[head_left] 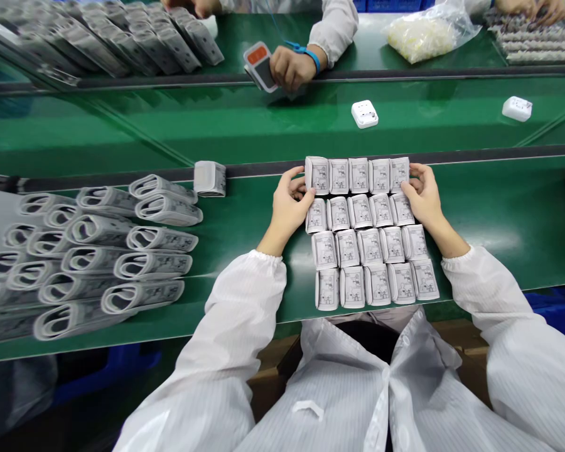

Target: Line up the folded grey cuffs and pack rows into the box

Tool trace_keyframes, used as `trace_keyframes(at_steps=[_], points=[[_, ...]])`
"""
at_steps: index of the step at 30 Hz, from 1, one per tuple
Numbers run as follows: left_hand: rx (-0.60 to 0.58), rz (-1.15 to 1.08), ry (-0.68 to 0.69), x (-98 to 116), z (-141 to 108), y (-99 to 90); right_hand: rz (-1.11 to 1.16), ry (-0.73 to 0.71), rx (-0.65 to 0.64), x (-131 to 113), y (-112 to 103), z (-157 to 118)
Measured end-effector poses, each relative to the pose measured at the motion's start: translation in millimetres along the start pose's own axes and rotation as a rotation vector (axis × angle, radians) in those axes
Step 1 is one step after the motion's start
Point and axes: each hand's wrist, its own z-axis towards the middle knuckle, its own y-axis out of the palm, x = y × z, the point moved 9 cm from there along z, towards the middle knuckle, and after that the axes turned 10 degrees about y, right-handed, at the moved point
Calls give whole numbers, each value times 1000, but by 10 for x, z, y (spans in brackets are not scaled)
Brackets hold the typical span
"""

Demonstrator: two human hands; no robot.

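- The left hand (pixel 287 210) lies at the left end of the top two rows, its fingers (pixel 306 198) curled against the end cuffs; whether they pinch anything cannot be told.
- The right hand (pixel 424 201) sits at the right end of those rows, its fingers (pixel 410 183) slightly spread against the end cuffs.
- Between the hands, folded printed cuffs (pixel 371 232) lie side by side in four rows of five on the green surface (pixel 499 220).
- Farther left, rolled cuffs (pixel 117 263) lie in a pile, with one upright cuff (pixel 209 179) at the far edge.
- Beyond a green belt (pixel 216 125) carrying small white boxes (pixel 364 113), a co-worker's hand (pixel 289 68) holds a gray-and-orange device (pixel 260 66).
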Motion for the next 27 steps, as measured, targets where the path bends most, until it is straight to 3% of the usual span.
trace_keyframes(at_steps=[27], points=[[4,-1,-19,34,-2,16,155,120,-49,77,-61,120]])
